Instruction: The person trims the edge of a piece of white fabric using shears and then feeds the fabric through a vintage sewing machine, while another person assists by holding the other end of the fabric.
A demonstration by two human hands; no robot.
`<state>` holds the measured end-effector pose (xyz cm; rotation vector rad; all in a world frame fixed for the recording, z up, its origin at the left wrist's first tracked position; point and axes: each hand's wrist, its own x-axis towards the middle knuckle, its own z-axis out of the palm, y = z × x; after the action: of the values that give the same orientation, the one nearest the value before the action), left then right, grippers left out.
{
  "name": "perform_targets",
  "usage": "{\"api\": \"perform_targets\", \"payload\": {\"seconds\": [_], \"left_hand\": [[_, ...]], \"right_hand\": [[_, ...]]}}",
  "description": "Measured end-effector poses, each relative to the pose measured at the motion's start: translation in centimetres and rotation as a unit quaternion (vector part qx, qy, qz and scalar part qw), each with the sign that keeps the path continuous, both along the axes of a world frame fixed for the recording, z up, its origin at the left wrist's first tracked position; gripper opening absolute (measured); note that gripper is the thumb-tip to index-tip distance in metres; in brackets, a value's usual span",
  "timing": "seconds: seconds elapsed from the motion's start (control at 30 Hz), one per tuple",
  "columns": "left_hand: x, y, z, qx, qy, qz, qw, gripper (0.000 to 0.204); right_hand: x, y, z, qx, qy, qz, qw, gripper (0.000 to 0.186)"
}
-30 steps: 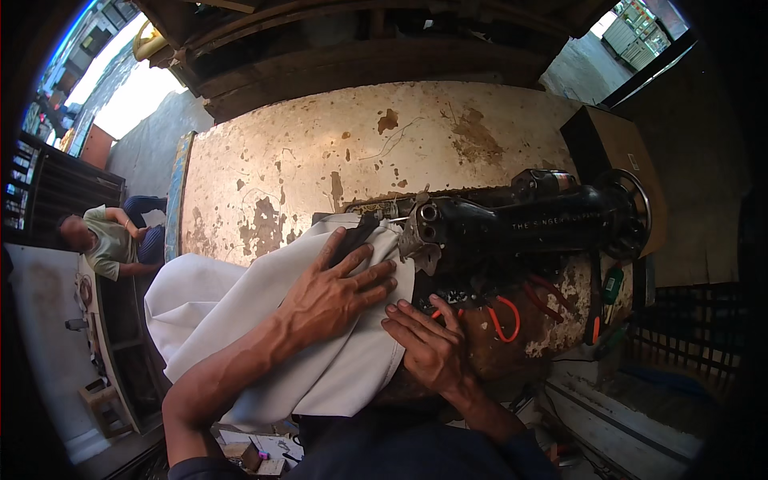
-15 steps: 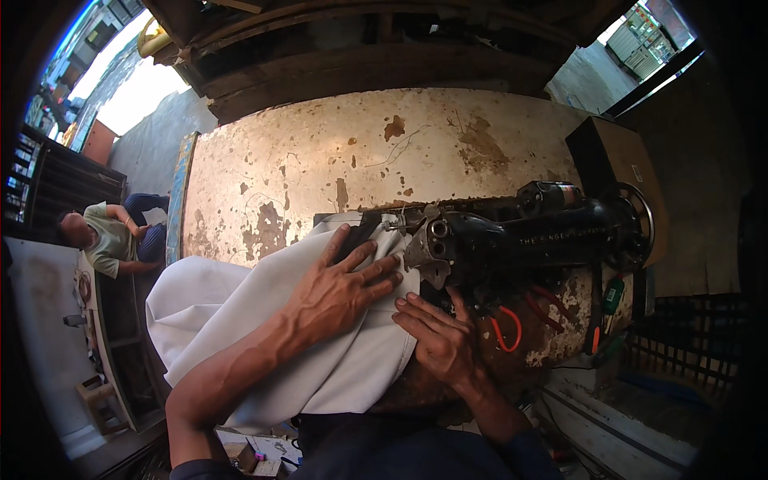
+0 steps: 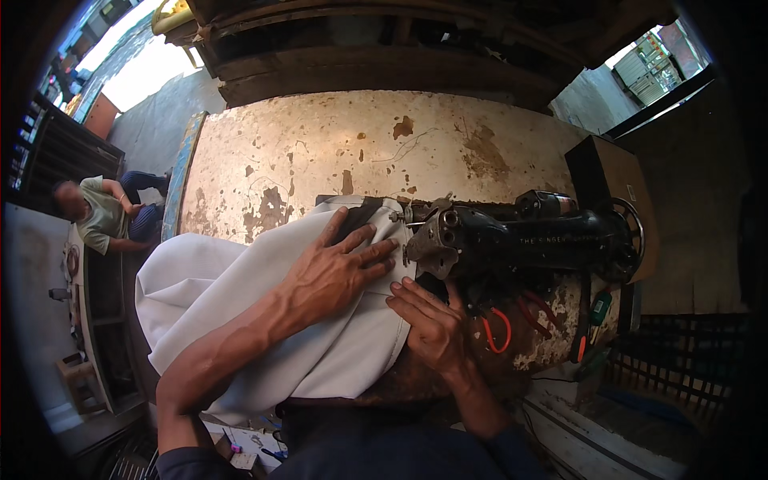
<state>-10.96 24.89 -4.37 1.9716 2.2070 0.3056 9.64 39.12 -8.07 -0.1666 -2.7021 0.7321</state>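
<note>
A large piece of pale grey-white fabric (image 3: pixel 240 292) lies bunched on the worktable, its right edge at the head of a black sewing machine (image 3: pixel 520 240). My left hand (image 3: pixel 332 272) rests flat on the fabric with its fingers spread, left of the machine's needle end. Near the fabric's front right edge lies my right hand (image 3: pixel 432 324), fingers stretched out and fingertips touching the cloth just below the machine head. A dark strip (image 3: pixel 358 220) shows on the fabric beyond my left fingers. The needle itself is hidden behind the metal face plate.
The worn worktable (image 3: pixel 312 136) has peeling patches. Red-handled pliers (image 3: pixel 498 332) and a green-handled screwdriver (image 3: pixel 598 308) lie at the front right. A cardboard box (image 3: pixel 616 172) stands behind the handwheel. At the left, a person (image 3: pixel 112 212) sits beyond the table edge.
The view has shifted slightly. Both hands keep nearly the same places on the fabric and beside the machine. The seated person at the left has moved their arms, and a pale item no longer shows there.
</note>
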Motion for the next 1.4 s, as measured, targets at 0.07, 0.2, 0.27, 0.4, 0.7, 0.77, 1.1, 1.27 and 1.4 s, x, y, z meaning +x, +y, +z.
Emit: {"api": "perform_targets", "payload": {"seconds": [0.07, 0.2, 0.27, 0.4, 0.7, 0.77, 1.1, 1.27, 1.4], "left_hand": [[1.1, -1.6, 2.5, -0.007, 0.018, 0.016, 1.000, 0.040], [4.9, -8.3, 7.0, -0.012, -0.004, 0.228, 0.974, 0.068], [8.9, -14.2, 7.3, -0.040, -0.025, 0.337, 0.940, 0.098], [16.4, -21.4, 3.0, -0.091, 0.086, 0.417, 0.900, 0.087], [4.8, -23.7, 9.5, 0.136, 0.152, 0.409, 0.889, 0.024], [1.8, -20.2, 13.3, 0.185, 0.099, 0.420, 0.883, 0.022], [-13.0, -12.6, 1.0, -0.021, 0.248, 0.429, 0.869, 0.020], [3.3, -3.1, 4.6, 0.278, 0.138, 0.108, 0.944, 0.031], [7.4, -0.1, -4.1, 0.122, -0.184, 0.041, 0.974, 0.035]], "right_hand": [[0.7, -0.9, 0.7, 0.039, 0.021, -0.010, 0.999, 0.041], [4.4, -3.9, 0.9, 0.088, 0.004, 0.031, 0.996, 0.040], [5.1, -4.8, 1.2, 0.074, -0.007, 0.045, 0.996, 0.042], [5.5, -5.3, 1.7, 0.041, -0.023, 0.045, 0.998, 0.045], [5.9, -3.3, 1.5, 0.007, -0.004, 0.078, 0.997, 0.044], [6.3, -2.8, 1.5, -0.020, -0.010, 0.081, 0.996, 0.045], [6.0, -4.4, 1.5, 0.002, 0.018, 0.048, 0.999, 0.044], [6.9, -4.3, 1.3, 0.000, -0.008, 0.026, 1.000, 0.041], [6.8, -4.8, 1.5, -0.010, -0.009, 0.037, 0.999, 0.042]]}}
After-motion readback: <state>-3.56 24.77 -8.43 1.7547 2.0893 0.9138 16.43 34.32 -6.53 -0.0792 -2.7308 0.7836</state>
